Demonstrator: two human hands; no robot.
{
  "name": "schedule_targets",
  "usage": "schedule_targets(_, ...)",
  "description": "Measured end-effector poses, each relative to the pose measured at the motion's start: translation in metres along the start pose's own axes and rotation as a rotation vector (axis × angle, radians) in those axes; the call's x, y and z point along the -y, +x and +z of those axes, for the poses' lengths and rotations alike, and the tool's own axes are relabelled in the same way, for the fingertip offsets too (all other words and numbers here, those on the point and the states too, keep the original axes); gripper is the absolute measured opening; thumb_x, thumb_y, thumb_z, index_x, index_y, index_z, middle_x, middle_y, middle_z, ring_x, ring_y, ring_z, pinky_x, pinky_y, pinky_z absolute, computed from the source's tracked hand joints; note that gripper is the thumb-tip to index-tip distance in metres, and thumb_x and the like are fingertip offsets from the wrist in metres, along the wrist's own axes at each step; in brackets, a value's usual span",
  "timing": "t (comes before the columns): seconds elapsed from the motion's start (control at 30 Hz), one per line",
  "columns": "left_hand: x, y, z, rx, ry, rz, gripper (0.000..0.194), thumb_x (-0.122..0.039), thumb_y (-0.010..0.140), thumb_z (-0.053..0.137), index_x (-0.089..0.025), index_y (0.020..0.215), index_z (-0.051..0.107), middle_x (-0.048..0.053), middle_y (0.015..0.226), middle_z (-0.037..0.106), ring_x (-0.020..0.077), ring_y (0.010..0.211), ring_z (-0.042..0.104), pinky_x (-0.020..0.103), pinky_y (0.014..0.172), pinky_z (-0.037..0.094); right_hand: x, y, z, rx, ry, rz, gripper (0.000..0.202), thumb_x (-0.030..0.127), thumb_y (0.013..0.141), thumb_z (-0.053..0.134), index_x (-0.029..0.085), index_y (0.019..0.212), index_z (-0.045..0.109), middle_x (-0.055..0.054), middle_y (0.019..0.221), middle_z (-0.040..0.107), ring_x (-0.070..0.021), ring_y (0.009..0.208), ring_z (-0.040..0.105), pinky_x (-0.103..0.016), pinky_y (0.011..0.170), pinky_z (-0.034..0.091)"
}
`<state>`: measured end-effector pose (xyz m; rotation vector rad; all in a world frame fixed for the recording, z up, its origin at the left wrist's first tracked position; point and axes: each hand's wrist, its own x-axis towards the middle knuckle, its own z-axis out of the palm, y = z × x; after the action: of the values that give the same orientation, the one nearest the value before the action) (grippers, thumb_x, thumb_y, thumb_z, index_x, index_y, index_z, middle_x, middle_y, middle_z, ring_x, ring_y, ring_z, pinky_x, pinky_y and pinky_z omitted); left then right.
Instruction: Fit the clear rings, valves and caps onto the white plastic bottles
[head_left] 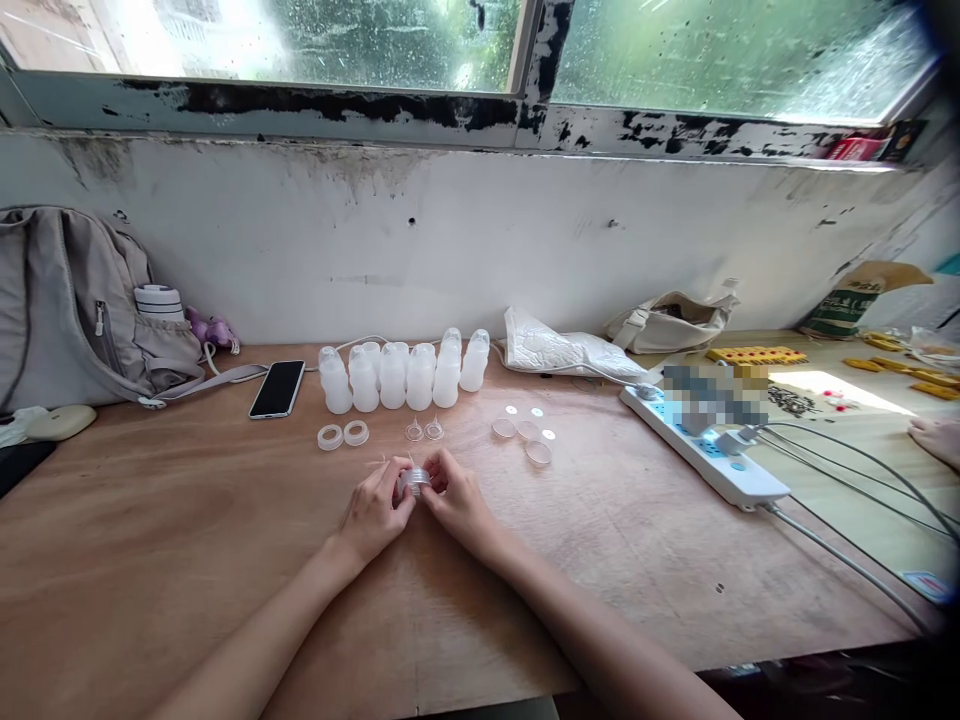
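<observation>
My left hand (373, 515) and my right hand (456, 500) meet at the middle of the wooden table (225, 560), and both pinch a small clear plastic cap (413, 481) between their fingertips. Just beyond the hands lie two clear nipple-shaped pieces (424, 431), two white rings (342, 435) to the left and a few clear discs and caps (527, 438) to the right. Behind these stands a row of several small white plastic bottles (405, 374).
A black phone (277, 388) lies left of the bottles, with a grey backpack (67, 300) at the far left. A white power strip (705, 450) with cables sits on the right. Another person's hand (936, 438) shows at the right edge, near yellow parts (757, 354).
</observation>
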<state>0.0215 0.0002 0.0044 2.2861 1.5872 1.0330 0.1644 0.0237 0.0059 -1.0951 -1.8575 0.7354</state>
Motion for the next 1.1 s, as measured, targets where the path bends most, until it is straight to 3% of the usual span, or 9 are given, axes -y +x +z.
schedule_targets(0.4,-0.0064,0.0012,-0.0018,0.012,0.043,-0.076,0.014,-0.015,0.075,0.044,-0.022,0.086,0.047,-0.002,0.072,0.056,0.0119,0.059,0.053,0.023,0.058,0.04,0.0019,-0.001,0.0006,-0.022,0.013,-0.006,0.012,0.011,0.066,0.045,0.02,0.073,0.043,0.003,0.062,0.05,-0.0096,0.052,0.047,-0.02,0.051,0.04)
schedule_targets(0.7,-0.0049,0.0012,-0.005,0.014,-0.193,-0.107,0.018,-0.019,0.078,0.045,-0.021,0.096,0.047,0.001,0.083,0.061,0.0119,0.064,0.058,0.024,0.064,0.046,0.0021,-0.0004,-0.0031,-0.005,0.039,-0.027,0.01,0.014,0.073,0.047,0.019,0.081,0.047,-0.001,0.071,0.056,-0.0114,0.06,0.054,-0.022,0.058,0.045)
schedule_targets(1.1,-0.0027,0.0002,-0.005,0.023,-0.126,-0.125,0.012,-0.019,0.075,0.048,-0.021,0.087,0.049,-0.002,0.07,0.06,0.0131,0.062,0.058,0.023,0.058,0.044,-0.0027,-0.0005,-0.0029,0.147,0.063,-0.085,0.014,0.019,0.076,0.049,0.019,0.09,0.046,0.002,0.067,0.055,-0.0094,0.056,0.051,-0.019,0.053,0.042)
